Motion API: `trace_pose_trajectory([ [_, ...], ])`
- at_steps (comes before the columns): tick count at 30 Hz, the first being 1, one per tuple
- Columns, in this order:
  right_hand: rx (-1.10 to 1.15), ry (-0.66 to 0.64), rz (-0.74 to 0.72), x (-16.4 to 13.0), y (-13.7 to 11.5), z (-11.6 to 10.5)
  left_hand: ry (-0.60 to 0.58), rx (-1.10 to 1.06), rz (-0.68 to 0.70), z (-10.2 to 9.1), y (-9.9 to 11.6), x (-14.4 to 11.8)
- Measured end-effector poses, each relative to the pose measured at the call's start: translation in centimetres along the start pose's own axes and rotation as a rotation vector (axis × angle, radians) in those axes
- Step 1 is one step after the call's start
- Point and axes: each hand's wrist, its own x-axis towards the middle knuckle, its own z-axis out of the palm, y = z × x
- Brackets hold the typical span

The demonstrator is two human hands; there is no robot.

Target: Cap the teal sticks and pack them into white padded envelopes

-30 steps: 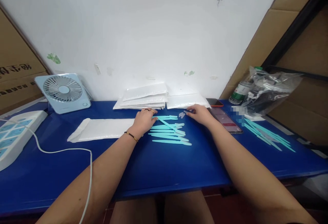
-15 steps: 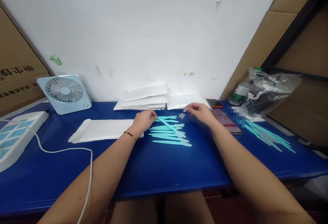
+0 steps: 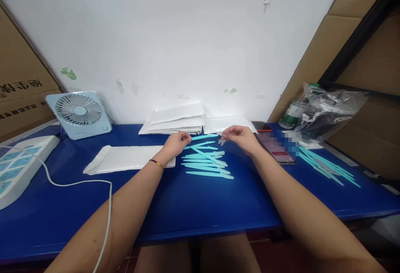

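My left hand point(image 3: 178, 141) pinches one end of a thin teal stick point(image 3: 204, 136) and holds it just above the blue table point(image 3: 200, 206); the stick points right. My right hand point(image 3: 240, 134) is level with it, fingertips pinched at the stick's far tip, apparently on a small clear cap too small to see well. Another clear cap point(image 3: 221, 141) lies on the table under the hands. A loose pile of teal sticks point(image 3: 206, 164) lies just in front of both hands.
A white padded envelope point(image 3: 125, 158) lies left of the pile, with stacks of envelopes point(image 3: 176, 119) by the wall. A phone point(image 3: 276, 148), more teal sticks point(image 3: 328, 165), a plastic bag point(image 3: 328, 110) and a bottle point(image 3: 292, 112) are right. A fan point(image 3: 78, 112), power strip point(image 3: 15, 164) and cable point(image 3: 78, 183) are left.
Both hands rose off the table. The left hand lifted one teal stick from the pile, and the right hand came up from the clear caps toward the stick's tip.
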Motion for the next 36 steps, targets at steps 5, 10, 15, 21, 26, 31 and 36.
trace_pose_trajectory([
  [5,0.016,-0.058,0.002,-0.1,0.0,0.8,-0.043,-0.077,-0.003,0.0,0.4,-0.1],
  [10,0.003,-0.188,0.007,-0.5,-0.8,1.1,-0.137,-0.082,0.004,0.0,1.1,-0.6],
  [15,-0.436,-0.233,-0.114,-0.2,-0.5,-0.6,-0.123,0.256,0.113,0.3,2.1,-1.4],
  [21,-0.993,-0.281,-0.23,0.6,1.2,-1.4,-0.082,0.498,0.308,2.1,3.1,-1.8],
  [26,-1.099,-0.269,-0.216,0.5,0.8,-1.1,-0.127,0.495,0.241,2.3,3.0,-1.4],
  [31,-0.938,-0.144,-0.123,0.5,0.9,-1.3,0.057,0.502,0.155,1.6,2.7,-0.9],
  [36,-0.582,-0.088,-0.002,0.7,1.1,-1.2,-0.07,0.422,0.014,1.4,1.7,-0.4],
])
